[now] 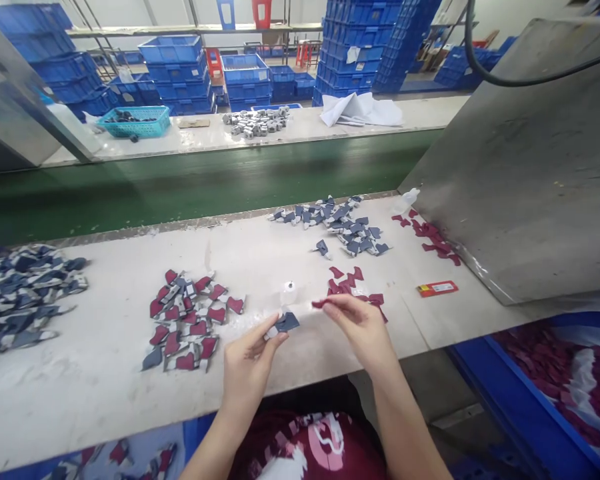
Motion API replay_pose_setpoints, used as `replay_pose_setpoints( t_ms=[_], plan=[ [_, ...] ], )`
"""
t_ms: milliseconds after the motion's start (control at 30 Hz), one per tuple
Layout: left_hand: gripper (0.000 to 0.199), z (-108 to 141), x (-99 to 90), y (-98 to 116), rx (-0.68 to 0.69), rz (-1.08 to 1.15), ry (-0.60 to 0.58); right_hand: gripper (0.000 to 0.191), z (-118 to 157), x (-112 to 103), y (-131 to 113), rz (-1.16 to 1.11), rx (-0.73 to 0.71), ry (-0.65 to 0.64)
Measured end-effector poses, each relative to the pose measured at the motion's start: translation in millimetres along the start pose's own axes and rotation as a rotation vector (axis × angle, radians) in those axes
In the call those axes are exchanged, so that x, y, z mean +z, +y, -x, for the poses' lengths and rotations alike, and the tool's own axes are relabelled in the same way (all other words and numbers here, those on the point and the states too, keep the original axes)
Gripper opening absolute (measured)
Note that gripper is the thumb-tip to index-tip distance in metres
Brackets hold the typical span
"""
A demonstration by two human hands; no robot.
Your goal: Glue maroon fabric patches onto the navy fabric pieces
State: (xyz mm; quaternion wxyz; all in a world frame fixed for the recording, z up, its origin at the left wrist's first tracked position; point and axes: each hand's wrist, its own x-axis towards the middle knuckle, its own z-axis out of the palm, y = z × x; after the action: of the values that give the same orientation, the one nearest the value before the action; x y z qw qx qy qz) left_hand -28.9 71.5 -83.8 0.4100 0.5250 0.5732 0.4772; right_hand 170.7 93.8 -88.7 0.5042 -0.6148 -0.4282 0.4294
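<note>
Navy fabric piece point(286, 323): small, dark, pale at one edge, pinched in the left hand point(247, 373) just above the white work table point(100, 393), between both hands.

Risks: slippage from so small a pinch on a thin edge, then a drop among the maroon-and-white heap point(185, 320) and mixed pieces; sticking on the glossy smears across the table top, if those are tacky.

Left hand: partly closed, thumb and fingers gripping the navy fabric piece.

Right hand point(360, 330): fingers half curled, thumb and fingertips pinching a maroon fabric piece point(320, 304); clenched no further.

Between hands: a translucent strip, its material impossible to tell.

Around: navy heap point(337, 223) further along, clear plastic bottle point(406, 200), red packet point(437, 289).

Beyond: green conveyor belt point(180, 187), blue plastic crates point(173, 73).

Lower right: blue bin of maroon pieces point(550, 373).
</note>
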Motion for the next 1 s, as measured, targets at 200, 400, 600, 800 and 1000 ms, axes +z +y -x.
replay_pose_setpoints(
  t_ms=[200, 400, 600, 800, 1000],
  plan=[
    [0.027, 2, 3.8, 3, 0.069, 0.039, -0.03, 0.025, 39, 30, -17, -0.085, -0.028, 0.027],
    [0.027, 7, 2.0, 4, 0.095, 0.054, -0.043, 0.021, 44, 38, -21, -0.02, -0.1, 0.056],
    [0.033, 9, 2.7, 7, -0.077, 0.214, -0.072, 0.014, 52, 39, -20, 0.137, -0.273, 0.11],
    [0.027, 6, 5.1, 24, -0.171, 0.295, -0.029, 0.007, 58, 41, -25, 0.263, -0.602, 0.207],
    [0.031, 9, -1.7, 37, -0.173, 0.325, -0.115, 0.02, 49, 24, -22, 0.027, -0.342, -0.044]
  ],
)
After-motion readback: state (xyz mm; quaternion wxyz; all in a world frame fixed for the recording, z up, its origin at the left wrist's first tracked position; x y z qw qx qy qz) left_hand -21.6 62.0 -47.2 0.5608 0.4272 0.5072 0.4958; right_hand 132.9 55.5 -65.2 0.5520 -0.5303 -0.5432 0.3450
